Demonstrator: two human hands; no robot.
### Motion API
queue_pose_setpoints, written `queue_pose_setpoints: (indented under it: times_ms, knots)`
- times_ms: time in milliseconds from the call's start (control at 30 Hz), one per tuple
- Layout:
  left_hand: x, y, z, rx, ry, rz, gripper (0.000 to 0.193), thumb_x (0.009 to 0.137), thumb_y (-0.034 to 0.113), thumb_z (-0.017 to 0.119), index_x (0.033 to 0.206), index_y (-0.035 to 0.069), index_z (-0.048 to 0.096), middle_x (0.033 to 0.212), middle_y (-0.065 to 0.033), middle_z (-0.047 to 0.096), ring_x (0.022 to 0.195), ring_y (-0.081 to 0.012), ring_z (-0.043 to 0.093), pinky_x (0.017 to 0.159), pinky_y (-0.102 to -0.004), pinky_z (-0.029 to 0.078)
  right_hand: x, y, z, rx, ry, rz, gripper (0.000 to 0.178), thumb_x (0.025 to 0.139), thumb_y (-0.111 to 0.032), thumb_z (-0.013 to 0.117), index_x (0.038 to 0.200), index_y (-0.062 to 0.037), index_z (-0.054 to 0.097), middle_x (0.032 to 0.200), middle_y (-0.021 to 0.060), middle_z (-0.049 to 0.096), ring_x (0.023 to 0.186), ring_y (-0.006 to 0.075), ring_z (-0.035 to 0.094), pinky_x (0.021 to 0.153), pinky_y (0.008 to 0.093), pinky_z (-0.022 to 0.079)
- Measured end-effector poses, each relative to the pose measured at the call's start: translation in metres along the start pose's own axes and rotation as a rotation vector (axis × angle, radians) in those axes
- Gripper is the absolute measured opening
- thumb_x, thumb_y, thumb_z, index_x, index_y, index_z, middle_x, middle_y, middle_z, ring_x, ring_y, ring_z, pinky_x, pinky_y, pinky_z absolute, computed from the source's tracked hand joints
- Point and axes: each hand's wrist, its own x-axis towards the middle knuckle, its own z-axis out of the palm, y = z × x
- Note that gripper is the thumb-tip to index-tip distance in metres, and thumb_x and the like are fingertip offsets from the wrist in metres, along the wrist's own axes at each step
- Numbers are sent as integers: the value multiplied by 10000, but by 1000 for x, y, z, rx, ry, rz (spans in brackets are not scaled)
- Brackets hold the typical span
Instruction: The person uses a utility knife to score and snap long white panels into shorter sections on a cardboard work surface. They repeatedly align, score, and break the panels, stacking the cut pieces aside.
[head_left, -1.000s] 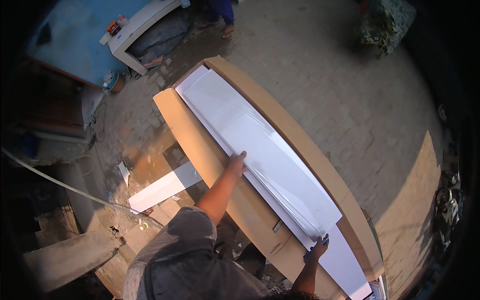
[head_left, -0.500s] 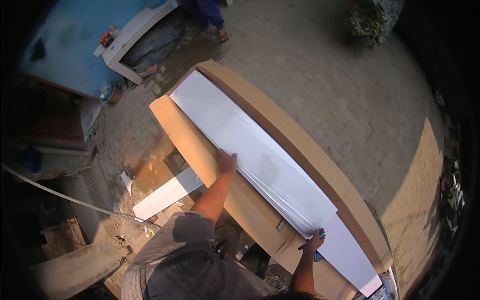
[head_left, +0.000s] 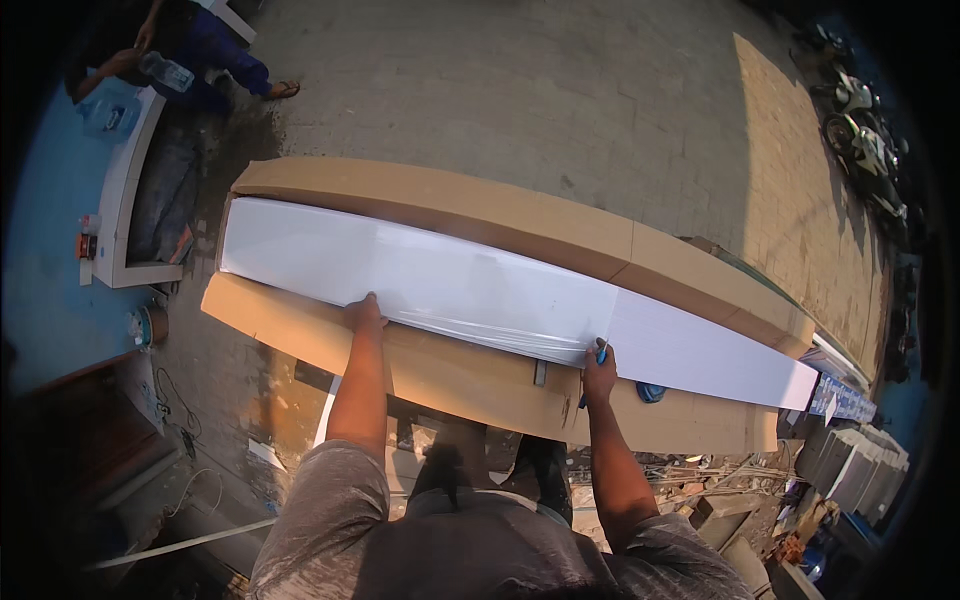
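Observation:
A long white panel (head_left: 470, 285), its left part under wrinkled clear film, lies in a cardboard box (head_left: 330, 308) with its side flaps folded out. My left hand (head_left: 366, 312) is closed on the panel's near edge, left of the middle; its fingers are partly hidden. My right hand (head_left: 599, 374) is closed around a slim blue tool (head_left: 601, 351) beside the end of the film; its exact kind cannot be made out. A dark blue rounded thing (head_left: 650, 392) rests on the cardboard right of that hand. Left of it lies a small grey flat piece (head_left: 540, 373).
At the upper left, another person's hand (head_left: 125, 62) is by a clear bottle (head_left: 165, 72), next to a white bench (head_left: 148, 190). Motorcycles (head_left: 865, 150) stand at the far right. Grey stacked slabs (head_left: 855, 465) and debris lie at the lower right.
My view has turned, so the box now lies more nearly across it. Both hands stay at the panel's near edge. The other person's hands and bottle have come into view.

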Motion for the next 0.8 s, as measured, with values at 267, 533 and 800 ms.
queue_pose_setpoints:
  times_ms: [267, 533, 800]
  knots:
    - [-150, -18, 88, 337, 136, 1038, 592, 1024, 239, 659, 1493, -82, 491, 1464, -260, 585, 1331, -423, 602, 1171, -487, 459, 6, -26, -47, -191, 42, 63, 458, 1012, -389, 666, 1324, -58, 615, 1143, 282, 732, 1107, 452, 711, 963, 537, 546]
    - [-308, -62, 293, 631, -361, 1776, 446, 948, 245, 772, 1340, 51, 684, 1368, -163, 638, 1340, -338, 564, 1196, -555, 382, 45, -19, -75, 53, -60, -47, 466, 1035, -283, 631, 1442, -90, 512, 911, 219, 747, 822, 351, 782, 768, 506, 623]
    - [-281, -77, 328, 653, -383, 1934, 392, 941, 275, 778, 1278, 89, 699, 1220, -112, 633, 1198, -314, 586, 1147, -530, 399, 69, -40, -61, -259, -93, -238, 639, 1047, -159, 505, 1659, -145, 325, 1070, 309, 730, 1011, 521, 707, 940, 600, 546]
